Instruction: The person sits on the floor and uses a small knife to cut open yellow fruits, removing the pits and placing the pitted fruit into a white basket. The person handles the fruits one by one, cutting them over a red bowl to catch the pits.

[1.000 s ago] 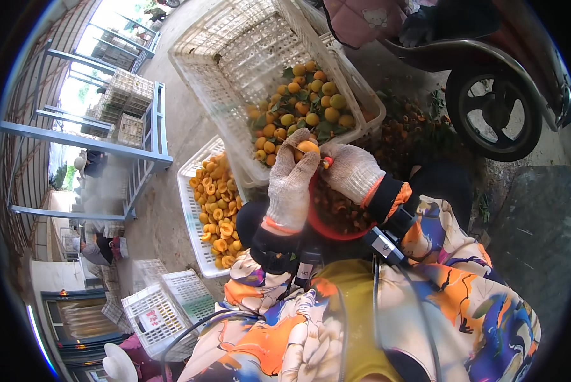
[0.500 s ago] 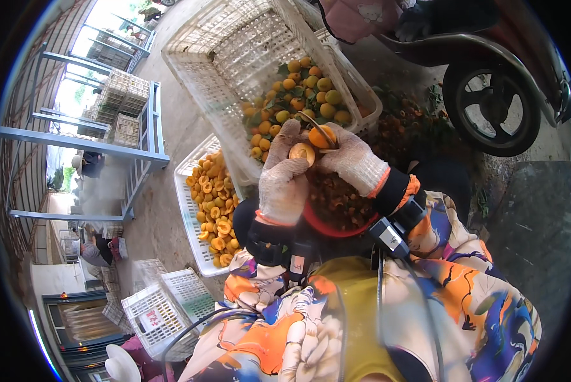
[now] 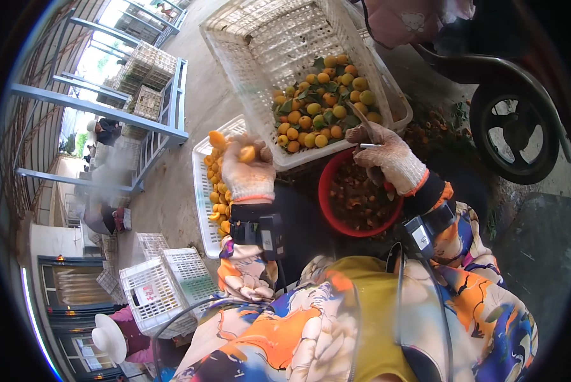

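Note:
My gloved left hand [image 3: 250, 170] is over the long white basket [image 3: 204, 210] of apricot halves [image 3: 220, 194], slightly blurred. One apricot half [image 3: 247, 153] is in its fingers; another orange half [image 3: 216, 140] is at the fingertips, and I cannot tell whether it is held or falling. My gloved right hand [image 3: 390, 159] is closed round a small knife [image 3: 358, 113], its blade pointing up and away; a short pale rod also shows at its fingers. Below it stands a red basin [image 3: 327, 207] holding brown pits and scraps.
A large white crate [image 3: 234, 60] of whole apricots [image 3: 320, 108] leans ahead. A scooter wheel [image 3: 508, 134] stands at the right, near scattered leaves and fruit waste. Blue metal racks [image 3: 107, 111], stacked white crates [image 3: 148, 293] and a person in a white hat [image 3: 109, 339] are at the left.
My hands have moved apart: the left went left over the basket of halves, the right went right over the basin with the knife. The apricot is no longer between both hands.

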A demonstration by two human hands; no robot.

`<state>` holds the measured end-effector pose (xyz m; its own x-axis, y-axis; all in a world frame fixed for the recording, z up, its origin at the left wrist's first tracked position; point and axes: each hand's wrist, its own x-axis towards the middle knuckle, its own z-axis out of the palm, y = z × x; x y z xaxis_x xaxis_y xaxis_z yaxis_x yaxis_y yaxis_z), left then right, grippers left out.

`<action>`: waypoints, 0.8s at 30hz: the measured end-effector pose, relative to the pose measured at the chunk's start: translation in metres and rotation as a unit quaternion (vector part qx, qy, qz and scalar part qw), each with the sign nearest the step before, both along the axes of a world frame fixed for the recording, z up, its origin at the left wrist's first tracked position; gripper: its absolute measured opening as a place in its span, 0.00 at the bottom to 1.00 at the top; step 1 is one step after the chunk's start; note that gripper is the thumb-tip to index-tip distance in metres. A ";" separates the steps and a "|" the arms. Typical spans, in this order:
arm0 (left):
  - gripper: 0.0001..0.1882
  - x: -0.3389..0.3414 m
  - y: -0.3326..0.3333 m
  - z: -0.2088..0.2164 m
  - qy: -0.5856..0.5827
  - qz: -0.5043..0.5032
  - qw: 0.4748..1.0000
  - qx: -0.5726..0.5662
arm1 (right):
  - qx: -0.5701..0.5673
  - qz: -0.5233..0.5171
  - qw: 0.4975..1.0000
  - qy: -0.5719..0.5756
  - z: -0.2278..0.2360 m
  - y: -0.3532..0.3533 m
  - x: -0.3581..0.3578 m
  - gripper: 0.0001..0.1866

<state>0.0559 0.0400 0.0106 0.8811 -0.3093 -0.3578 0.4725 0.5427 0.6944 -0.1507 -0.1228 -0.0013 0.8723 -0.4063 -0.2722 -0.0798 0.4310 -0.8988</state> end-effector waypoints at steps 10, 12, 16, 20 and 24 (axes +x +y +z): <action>0.16 -0.048 -0.023 -0.022 0.049 -0.263 0.963 -0.007 | 0.209 -0.070 0.946 -0.236 0.027 -0.011 0.000 0.14; 0.17 -0.052 -0.028 -0.022 0.026 -0.269 0.962 -0.045 | 0.263 -0.208 0.913 -0.232 0.032 -0.011 0.005 0.13; 0.19 -0.064 -0.042 -0.030 0.008 -0.285 0.957 -0.045 | 0.258 -0.198 0.922 -0.212 -0.010 -0.014 0.012 0.11; 0.22 -0.081 -0.050 -0.032 0.076 -0.310 0.941 -0.111 | 0.145 -0.236 0.910 -0.308 0.018 -0.004 0.009 0.13; 0.17 -0.098 -0.061 -0.026 0.116 -0.354 0.926 -0.051 | 0.101 -0.254 0.912 -0.305 0.016 -0.008 0.000 0.16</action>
